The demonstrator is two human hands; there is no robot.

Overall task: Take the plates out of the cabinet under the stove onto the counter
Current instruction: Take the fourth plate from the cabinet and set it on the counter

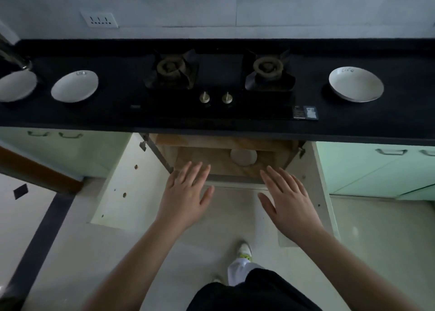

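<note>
Below the stove, at centre frame, the cabinet (226, 160) stands open with one plate (243, 157) left on its shelf. Both hands hover before it, left hand (186, 193) and right hand (288, 196), each grip wide and empty. Three plates (74, 86) already sit on the dark surface (235, 125). Judged next: reach in, lift the last plate clear.

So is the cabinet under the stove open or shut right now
Open. Both doors of the cabinet are swung wide, showing its wooden inside, with one plate on the shelf. Both hands are open in front of it, holding nothing.
</note>
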